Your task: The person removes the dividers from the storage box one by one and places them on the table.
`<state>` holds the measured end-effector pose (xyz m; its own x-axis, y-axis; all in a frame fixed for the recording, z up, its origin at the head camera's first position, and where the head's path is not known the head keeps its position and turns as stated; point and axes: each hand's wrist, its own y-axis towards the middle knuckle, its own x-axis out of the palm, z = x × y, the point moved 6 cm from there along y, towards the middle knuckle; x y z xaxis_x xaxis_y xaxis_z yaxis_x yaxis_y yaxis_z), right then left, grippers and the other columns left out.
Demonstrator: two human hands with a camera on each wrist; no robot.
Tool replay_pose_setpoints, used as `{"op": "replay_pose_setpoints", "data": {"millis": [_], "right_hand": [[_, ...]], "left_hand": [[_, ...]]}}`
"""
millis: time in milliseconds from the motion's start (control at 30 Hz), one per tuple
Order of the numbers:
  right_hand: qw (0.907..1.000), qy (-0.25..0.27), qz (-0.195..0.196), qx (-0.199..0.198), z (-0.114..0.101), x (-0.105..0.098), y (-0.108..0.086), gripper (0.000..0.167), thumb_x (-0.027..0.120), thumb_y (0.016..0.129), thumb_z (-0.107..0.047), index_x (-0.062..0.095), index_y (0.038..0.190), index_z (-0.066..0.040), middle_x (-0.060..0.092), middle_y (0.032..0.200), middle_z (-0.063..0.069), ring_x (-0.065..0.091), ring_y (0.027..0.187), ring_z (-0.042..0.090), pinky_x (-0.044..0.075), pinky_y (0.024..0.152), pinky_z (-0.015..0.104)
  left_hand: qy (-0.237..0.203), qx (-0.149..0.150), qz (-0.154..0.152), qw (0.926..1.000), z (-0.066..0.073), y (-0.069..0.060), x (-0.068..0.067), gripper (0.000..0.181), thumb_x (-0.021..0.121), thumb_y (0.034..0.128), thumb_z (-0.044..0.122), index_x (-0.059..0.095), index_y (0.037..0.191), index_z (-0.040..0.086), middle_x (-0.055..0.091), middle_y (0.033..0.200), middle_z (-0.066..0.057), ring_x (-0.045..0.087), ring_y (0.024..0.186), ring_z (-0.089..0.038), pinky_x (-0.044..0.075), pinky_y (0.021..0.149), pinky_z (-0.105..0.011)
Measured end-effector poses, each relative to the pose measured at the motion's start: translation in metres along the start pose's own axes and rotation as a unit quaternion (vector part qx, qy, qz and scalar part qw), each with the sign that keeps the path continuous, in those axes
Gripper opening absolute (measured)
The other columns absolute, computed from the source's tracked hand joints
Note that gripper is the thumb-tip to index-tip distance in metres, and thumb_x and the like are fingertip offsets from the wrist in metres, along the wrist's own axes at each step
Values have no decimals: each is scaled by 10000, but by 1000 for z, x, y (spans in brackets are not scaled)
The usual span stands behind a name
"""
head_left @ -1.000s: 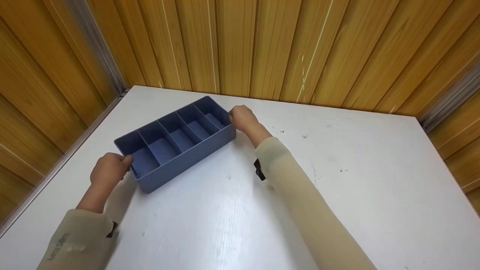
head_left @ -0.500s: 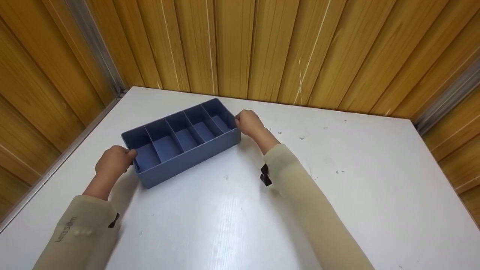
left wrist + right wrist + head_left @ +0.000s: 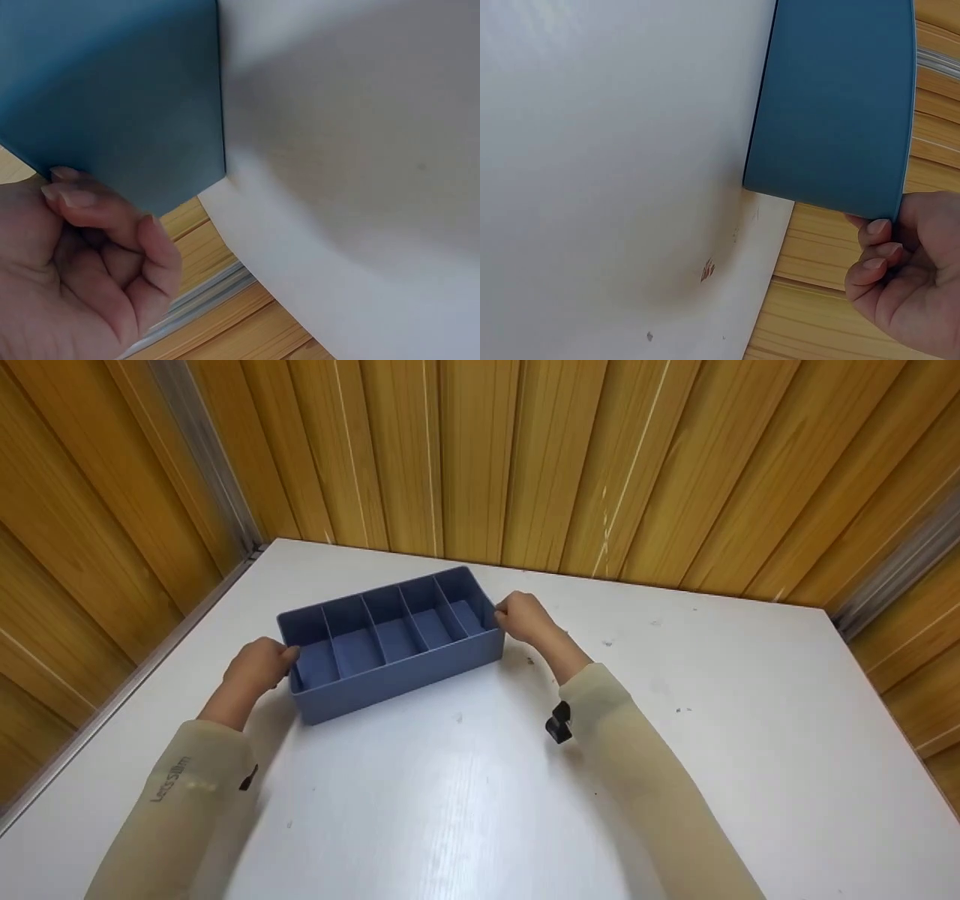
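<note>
A long blue-grey divided box [image 3: 405, 673] with several open compartments lies at a slant on the white table, its right end farther back. No contents show in the compartments. My left hand [image 3: 259, 666] pinches the rim of its left end, thumb over the inside; in the left wrist view the curled fingers of that hand [image 3: 105, 262] meet the edge of the box wall [image 3: 142, 112]. At the opposite end my right hand [image 3: 527, 619] pinches the rim. The right wrist view shows the thumb and curled fingers of this hand [image 3: 907, 270] at the corner of the box [image 3: 829, 105].
The white table [image 3: 450, 810] has small chips and dark marks [image 3: 681, 709] on its surface. Yellow wood-look panels [image 3: 480, 457] stand behind and at both sides. Metal strips [image 3: 217, 457] run up the corners.
Held by both hands, the box has shifted to the right and turned so that it lies less slanted. Both forearms have moved right with it, and the hands keep their grip.
</note>
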<state>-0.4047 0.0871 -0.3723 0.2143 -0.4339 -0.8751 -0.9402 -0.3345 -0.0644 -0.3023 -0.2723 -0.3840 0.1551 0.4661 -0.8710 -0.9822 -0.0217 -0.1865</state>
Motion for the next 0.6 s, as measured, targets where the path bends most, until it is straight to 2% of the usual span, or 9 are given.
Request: {"op": "replay_pose_setpoints", "data": {"millis": [133, 267, 367, 433, 533, 600], "right_hand": [[10000, -66, 0, -47, 6, -3, -7, 322, 483, 1036, -85, 712, 1190, 82, 726, 996, 192, 501, 787, 179, 465, 771, 323], [9999, -50, 46, -89, 12, -7, -16, 298, 483, 1031, -73, 735, 998, 81, 595, 770, 78, 449, 706, 157, 395, 677, 280], [9999, 0, 74, -99, 16, -9, -22, 287, 476, 1030, -69, 662, 837, 35, 493, 698, 18, 424, 674, 148, 362, 641, 267], [9999, 38, 126, -68, 20, -9, -26, 289, 477, 1028, -66, 623, 789, 4, 489, 688, 8, 428, 675, 150, 361, 640, 265], [9997, 87, 230, 19, 26, -10, -31, 286, 479, 1023, -62, 618, 779, -3, 508, 697, 20, 440, 689, 160, 365, 652, 273], [9995, 131, 286, 75, 30, -10, -35, 282, 478, 1019, -59, 642, 803, 16, 523, 707, 30, 445, 698, 165, 368, 663, 277]], "left_hand": [[129, 91, -41, 9999, 6, 9, 1, 491, 383, 1065, 220, 446, 587, 131, 463, 577, 27, 484, 628, -176, 393, 626, -326], [200, 32, -50, 9998, 14, 19, 3, 441, 379, 1077, 225, 495, 679, 76, 526, 696, -68, 533, 757, -266, 467, 746, -436], [283, -74, -110, 9995, 18, 25, 4, 442, 356, 1091, 236, 585, 816, -23, 625, 873, -206, 573, 876, -341, 500, 894, -540], [341, -144, -187, 9991, 21, 29, 6, 468, 336, 1100, 242, 632, 953, -89, 657, 1030, -282, 592, 964, -382, 487, 990, -576], [415, -215, -284, 9985, 27, 34, 8, 503, 313, 1110, 249, 637, 1140, -134, 646, 1211, -336, 610, 1099, -440, 458, 1074, -590], [448, -230, -310, 9982, 31, 37, 9, 510, 307, 1113, 251, 618, 1212, -142, 625, 1280, -350, 601, 1189, -473, 444, 1100, -591]]}}
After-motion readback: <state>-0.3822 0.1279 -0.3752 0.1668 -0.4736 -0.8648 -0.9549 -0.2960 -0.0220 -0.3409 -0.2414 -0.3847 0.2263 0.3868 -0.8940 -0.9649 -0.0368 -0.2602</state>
